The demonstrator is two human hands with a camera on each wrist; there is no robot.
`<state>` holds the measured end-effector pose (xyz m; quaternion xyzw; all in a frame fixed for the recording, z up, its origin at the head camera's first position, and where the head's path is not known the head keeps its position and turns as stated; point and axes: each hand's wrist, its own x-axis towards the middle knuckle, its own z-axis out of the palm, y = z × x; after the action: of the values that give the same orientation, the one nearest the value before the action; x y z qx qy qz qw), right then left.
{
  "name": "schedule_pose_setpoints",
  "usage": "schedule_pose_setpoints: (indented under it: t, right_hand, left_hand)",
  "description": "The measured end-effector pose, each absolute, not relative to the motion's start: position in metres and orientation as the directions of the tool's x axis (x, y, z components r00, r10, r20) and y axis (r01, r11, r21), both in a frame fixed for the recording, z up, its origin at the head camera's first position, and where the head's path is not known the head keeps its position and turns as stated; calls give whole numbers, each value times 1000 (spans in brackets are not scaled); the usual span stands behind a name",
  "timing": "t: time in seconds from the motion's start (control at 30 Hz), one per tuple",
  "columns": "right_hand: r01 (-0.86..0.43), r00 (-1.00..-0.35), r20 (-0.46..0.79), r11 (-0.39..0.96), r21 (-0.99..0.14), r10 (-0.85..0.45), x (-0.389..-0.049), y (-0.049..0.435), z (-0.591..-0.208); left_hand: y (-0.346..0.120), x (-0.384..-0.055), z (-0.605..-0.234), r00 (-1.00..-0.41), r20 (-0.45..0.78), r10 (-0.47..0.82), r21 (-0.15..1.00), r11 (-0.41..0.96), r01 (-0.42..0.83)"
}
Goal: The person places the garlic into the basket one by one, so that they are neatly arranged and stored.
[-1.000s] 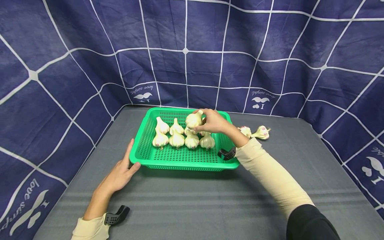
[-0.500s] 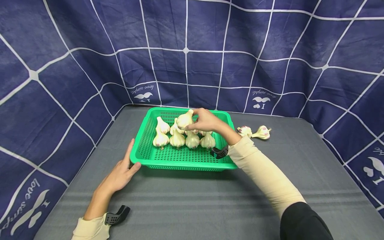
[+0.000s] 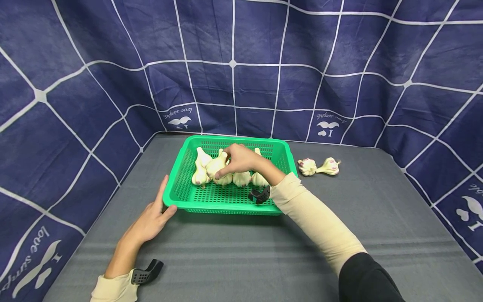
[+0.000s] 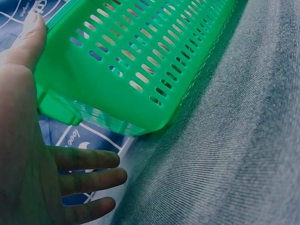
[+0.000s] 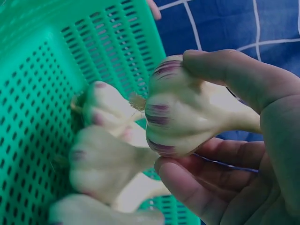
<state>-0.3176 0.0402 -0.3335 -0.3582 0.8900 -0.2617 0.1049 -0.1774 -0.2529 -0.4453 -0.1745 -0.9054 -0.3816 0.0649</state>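
Observation:
My right hand pinches a whitish garlic bulb over the left half of the green plastic basket. In the right wrist view, thumb and fingers hold the purple-streaked bulb from opposite sides, its stem toward the palm. Below it lie several garlic bulbs in the basket, partly hidden by the hand in the head view. My left hand touches the basket's front left corner. The left wrist view shows its thumb against the basket's rim and its other fingers extended beside the wall.
Two more garlic bulbs lie on the grey cloth to the right of the basket. Behind and at both sides hangs a dark blue curtain with white lines.
My right hand has moved left and lower over the basket with the garlic bulb in its grip. The left hand and the basket have stayed in place.

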Motion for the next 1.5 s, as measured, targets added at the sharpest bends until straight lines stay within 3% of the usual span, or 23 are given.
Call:
schedule_pose_setpoints:
  t: [0.33, 0.5, 0.77, 1.2, 1.5]
  right_hand:
    - [-660, -680, 4, 610, -439, -733, -315, 13, -341]
    - [-660, -669, -44, 620, -424, -742, -314, 2, -342]
    - [-678, -591, -154, 591, -438, -792, -314, -11, -345]
    - [-644, -623, -210, 647, -408, -753, -313, -29, -345]
    - [-658, -597, -309, 672, -339, -741, -313, -36, -352]
  left_hand:
    - [-253, -176, -445, -930, 253, 265, 669, 647, 366]
    - [-254, -175, -446, -930, 256, 262, 669, 646, 367]
    - [-253, -175, -443, -928, 268, 258, 665, 647, 372]
    - [-252, -176, -439, -931, 259, 258, 657, 659, 366]
    - [-252, -175, -442, -929, 263, 260, 653, 661, 370]
